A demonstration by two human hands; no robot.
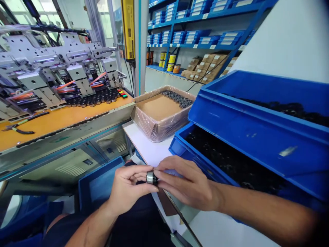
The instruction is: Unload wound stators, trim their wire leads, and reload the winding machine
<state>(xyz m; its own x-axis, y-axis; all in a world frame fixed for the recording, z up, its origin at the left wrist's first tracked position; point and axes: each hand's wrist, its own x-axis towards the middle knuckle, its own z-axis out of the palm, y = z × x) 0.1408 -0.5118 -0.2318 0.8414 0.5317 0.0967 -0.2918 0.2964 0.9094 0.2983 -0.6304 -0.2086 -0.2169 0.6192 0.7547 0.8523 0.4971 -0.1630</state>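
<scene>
Beyond the workplace, on the far right, blue shelves are carrying trays and cartons. On the far left, a metal machine is standing on an orange tabletop. To the right, an upper blue bin is sitting above a lower blue bin, both containing dark pieces. Between machine and bins, a plastic-wrapped box is resting on a white tabletop. Pliers are lying at the left. At the near middle, the left hand and the right hand are meeting around one small round part, silver with a dark end. The left fingers are pinching its silver side; the right fingers are reaching around the dark end, and I cannot tell how firmly. Nothing is visibly supporting it from below, so, in my judgement, it could be slipping down if both holds are loosening together. Crooked pressing could be damaging the dark end.
</scene>
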